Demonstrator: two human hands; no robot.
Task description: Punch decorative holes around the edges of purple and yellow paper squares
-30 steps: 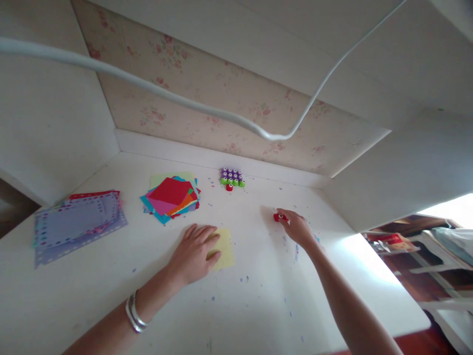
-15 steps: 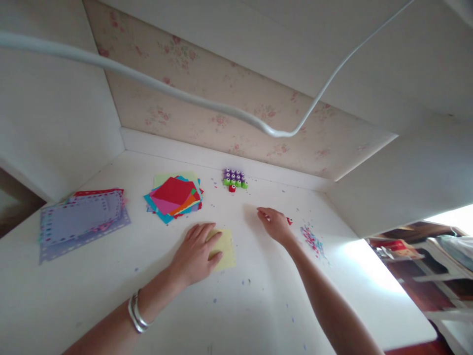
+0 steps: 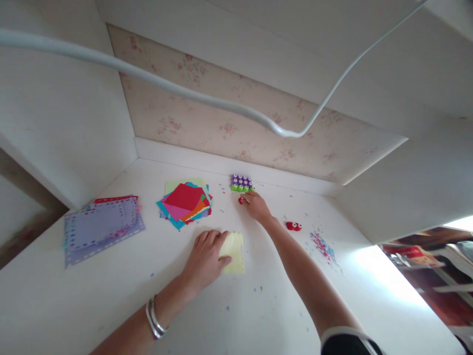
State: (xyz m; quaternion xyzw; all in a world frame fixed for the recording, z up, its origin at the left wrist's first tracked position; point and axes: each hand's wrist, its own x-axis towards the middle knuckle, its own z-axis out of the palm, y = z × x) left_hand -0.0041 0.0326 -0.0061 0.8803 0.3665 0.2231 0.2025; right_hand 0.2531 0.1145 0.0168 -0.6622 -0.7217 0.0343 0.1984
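Observation:
My left hand [image 3: 207,257] lies flat with fingers stretched on a pale yellow paper square [image 3: 234,252] on the white desk [image 3: 111,291]. My right hand [image 3: 256,204] reaches to the far side of the desk, its fingers closed around a small red punch [image 3: 241,200] just below a cluster of purple and green punches [image 3: 240,182]. Another red punch [image 3: 293,226] lies alone on the desk to the right of my forearm.
A fanned stack of coloured paper squares [image 3: 185,204] lies left of the punches. Purple punched sheets [image 3: 103,228] lie at the far left. Paper confetti [image 3: 323,246] is scattered at the right. A white cable [image 3: 207,101] hangs overhead.
My right hand let go of a red punch at the right, left it there, and moved left and away to the red punch by the cluster. My left hand stayed on the yellow paper.

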